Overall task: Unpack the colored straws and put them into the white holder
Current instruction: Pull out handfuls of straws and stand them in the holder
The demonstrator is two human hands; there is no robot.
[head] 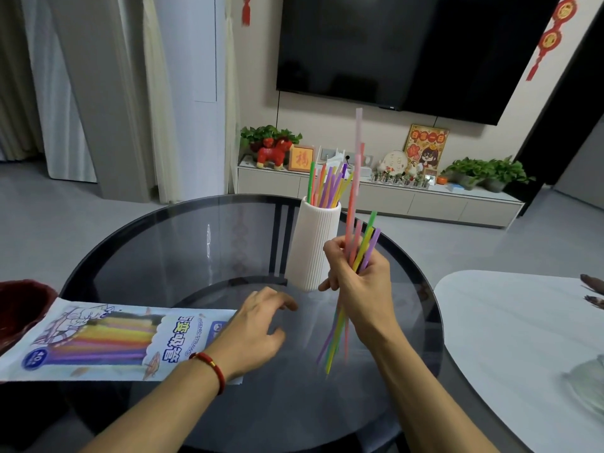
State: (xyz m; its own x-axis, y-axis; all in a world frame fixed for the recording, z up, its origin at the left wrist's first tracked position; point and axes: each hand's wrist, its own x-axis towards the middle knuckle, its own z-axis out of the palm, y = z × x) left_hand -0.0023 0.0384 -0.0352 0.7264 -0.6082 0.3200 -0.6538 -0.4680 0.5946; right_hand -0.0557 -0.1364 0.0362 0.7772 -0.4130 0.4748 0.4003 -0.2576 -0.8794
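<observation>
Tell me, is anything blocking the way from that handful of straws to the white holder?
Nothing visible. The right hand holds the straws just right of the white holder, whose open top already has other straws in it.

Two hands, one white holder (312,246), one straw packet (108,341); roughly six loose straws (361,253) gripped, perhaps ten more in the holder.

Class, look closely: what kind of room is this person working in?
Probably a home living room: a wall-mounted television, a low media cabinet with potted plants, and a round glass table.
</observation>
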